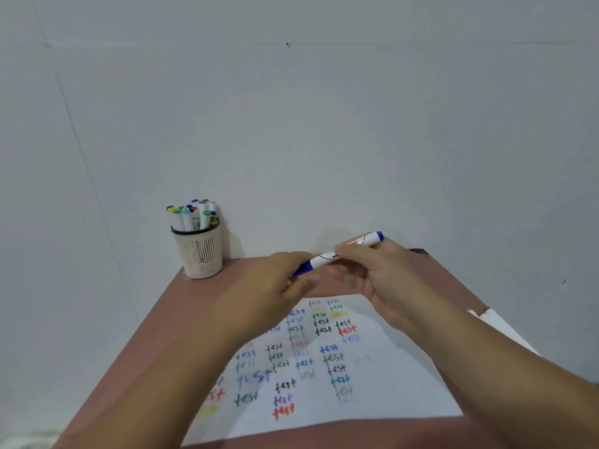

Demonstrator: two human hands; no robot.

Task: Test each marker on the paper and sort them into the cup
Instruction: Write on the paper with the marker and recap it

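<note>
Both hands hold a blue-and-white marker (337,254) above the paper (372,377): the left hand (285,273) seems to pinch its blurred blue cap end, the right hand (372,270) grips the white barrel.

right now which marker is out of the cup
The blue marker, held between both hands above the paper; all the others stand in the cup.

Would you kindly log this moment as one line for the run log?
both hands on blue marker above paper | left hand at cap end | right hand grips barrel | cup holds markers, far left
</note>
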